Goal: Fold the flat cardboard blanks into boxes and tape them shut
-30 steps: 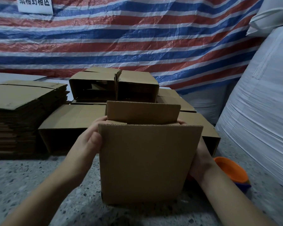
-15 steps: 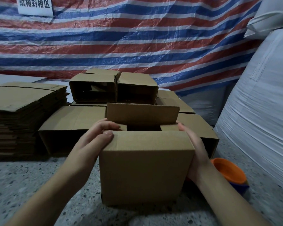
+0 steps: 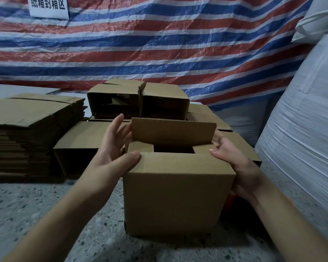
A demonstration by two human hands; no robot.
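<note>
Cardboard box (image 3: 178, 193) stands upright on the speckled floor (image 3: 45, 214) at the centre of the view, near flap folded down, far flap (image 3: 173, 132) upright, the two side flaps lying inward with a dark gap between them. Behind it, at 12 o'clock, hangs a red, white and blue striped tarp (image 3: 159, 44) carrying a white sign (image 3: 48, 5). A large white woven sack (image 3: 307, 138) fills the 3 o'clock side. At 9 o'clock sits a stack of flat blanks (image 3: 25, 129), and between 10 and 1 o'clock lie folded boxes (image 3: 138, 103) on their sides, open ends toward the camera.

The left hand (image 3: 110, 157) has its thumb pressed on the near flap's left corner, fingers spread straight and apart beside the far flap's left edge. The right hand (image 3: 233, 157) cups the box's right top corner, fingers loosely bent against the side flap and wall; its grip looks light rather than clamped. An orange object (image 3: 228, 201) peeks out under the right wrist, mostly hidden.

The step in hand appears to be closing the top flaps. The risk is that the far flap comes down while a side flap springs up, leaving a skewed seam. If the thumbs lift early, the near flap may pop open. No tape is in view, so sealing would need one hand to leave the box.
</note>
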